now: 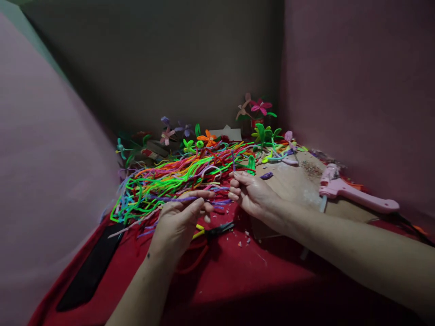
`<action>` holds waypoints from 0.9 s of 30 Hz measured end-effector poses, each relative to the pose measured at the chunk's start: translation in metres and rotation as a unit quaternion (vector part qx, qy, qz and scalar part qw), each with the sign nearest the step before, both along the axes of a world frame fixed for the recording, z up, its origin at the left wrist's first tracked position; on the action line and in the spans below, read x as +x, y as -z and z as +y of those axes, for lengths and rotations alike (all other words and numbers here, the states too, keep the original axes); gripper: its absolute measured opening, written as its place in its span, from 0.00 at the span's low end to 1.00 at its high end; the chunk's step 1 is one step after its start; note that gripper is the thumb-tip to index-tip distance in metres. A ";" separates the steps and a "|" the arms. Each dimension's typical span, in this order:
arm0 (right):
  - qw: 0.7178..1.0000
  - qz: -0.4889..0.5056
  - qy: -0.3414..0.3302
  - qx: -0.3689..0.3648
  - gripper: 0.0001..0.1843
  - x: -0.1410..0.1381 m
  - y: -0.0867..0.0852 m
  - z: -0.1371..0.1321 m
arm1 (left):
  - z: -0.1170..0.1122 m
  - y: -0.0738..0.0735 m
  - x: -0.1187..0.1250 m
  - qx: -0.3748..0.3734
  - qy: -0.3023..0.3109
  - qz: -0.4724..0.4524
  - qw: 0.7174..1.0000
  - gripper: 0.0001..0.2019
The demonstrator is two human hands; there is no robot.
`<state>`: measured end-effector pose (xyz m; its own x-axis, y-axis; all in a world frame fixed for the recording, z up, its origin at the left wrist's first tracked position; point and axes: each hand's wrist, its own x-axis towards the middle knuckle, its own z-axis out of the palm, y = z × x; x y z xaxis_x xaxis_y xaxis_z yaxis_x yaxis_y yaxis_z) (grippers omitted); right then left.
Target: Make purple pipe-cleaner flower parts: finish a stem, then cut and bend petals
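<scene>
My left hand (180, 226) is closed, thumb against fingers, on a purple pipe cleaner (173, 199) that sticks out to the left. In a pinch, my right hand (249, 192) holds another purple pipe cleaner piece (233, 158), its end pointing upward. Whether the two purple pieces are joined cannot be seen. Beyond both hands spreads a big heap of pipe cleaners (183, 170) in green, orange, red and other colours. Pliers or cutters with yellow handles (217, 230) lie just below, between my hands. A small looped purple piece (267, 175) rests right of my right hand.
A pink glue gun (360, 192) lies at right on a brown board (288, 190). At left, a flat black object (93, 267) lies on the red cloth (220, 280). Finished pipe-cleaner flowers, one orange (207, 137) and one magenta (261, 107), stand at the back.
</scene>
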<state>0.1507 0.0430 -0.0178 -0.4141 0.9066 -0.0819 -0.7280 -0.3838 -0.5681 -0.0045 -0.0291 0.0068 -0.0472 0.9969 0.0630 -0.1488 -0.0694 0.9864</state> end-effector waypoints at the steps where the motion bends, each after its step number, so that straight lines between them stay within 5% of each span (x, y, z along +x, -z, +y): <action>1: 1.000 -0.006 0.004 0.007 0.06 0.000 0.000 -0.001 | 0.001 0.000 0.002 -0.007 0.010 0.021 1.000 0.08; 9: 0.978 -0.152 -0.015 0.142 0.05 0.000 0.005 -0.008 | 0.019 -0.019 0.019 0.006 0.016 0.032 0.999 0.15; 15: 0.956 -0.219 -0.048 0.188 0.09 0.000 0.003 -0.012 | 0.033 -0.005 0.019 -0.032 0.105 0.074 0.991 0.17; 18: 0.950 -0.214 -0.083 0.214 0.10 0.000 0.002 -0.013 | 0.034 0.002 0.019 -0.029 0.097 0.063 0.993 0.14; 22: 0.971 -0.161 -0.104 0.140 0.09 0.002 0.003 -0.013 | 0.036 0.001 0.016 0.000 0.030 0.020 0.999 0.11; 27: 0.970 -0.091 -0.223 0.008 0.14 0.005 0.005 -0.013 | 0.040 -0.001 0.006 0.015 -0.024 -0.029 0.999 0.11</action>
<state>0.1554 0.0300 -0.0227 -0.7458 0.6417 -0.1787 -0.3776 -0.6283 -0.6801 0.0014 0.0112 0.0078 -0.0993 0.9912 0.0881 -0.2011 -0.1067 0.9737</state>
